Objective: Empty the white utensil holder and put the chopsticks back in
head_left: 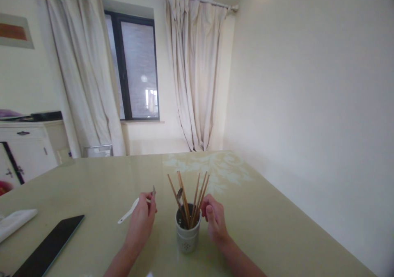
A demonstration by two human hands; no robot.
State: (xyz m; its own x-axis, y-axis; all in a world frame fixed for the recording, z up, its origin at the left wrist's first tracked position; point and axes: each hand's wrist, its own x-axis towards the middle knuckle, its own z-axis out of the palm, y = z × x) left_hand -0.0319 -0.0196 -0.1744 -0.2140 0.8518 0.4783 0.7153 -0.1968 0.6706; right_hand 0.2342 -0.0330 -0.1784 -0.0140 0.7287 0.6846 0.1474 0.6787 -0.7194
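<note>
A white ceramic holder (187, 238) stands on the pale green table (277, 227) near me. Several wooden chopsticks (197, 199) and a metal spoon (179, 195) stick up out of it. My left hand (142, 219) is just left of the holder, closed around a white spoon (127, 216) whose handle points left, with a thin grey metal tip (154, 191) also showing above the fingers. My right hand (214, 219) sits right beside the holder, fingers curled loosely near the chopsticks, holding nothing that I can see.
A black tablet-like slab (49, 246) lies at the front left, with a folded white cloth (15, 223) beyond it. A white cabinet (27, 149) stands at the far left, a curtained window (135, 67) behind the table, and a wall (308, 104) along the right.
</note>
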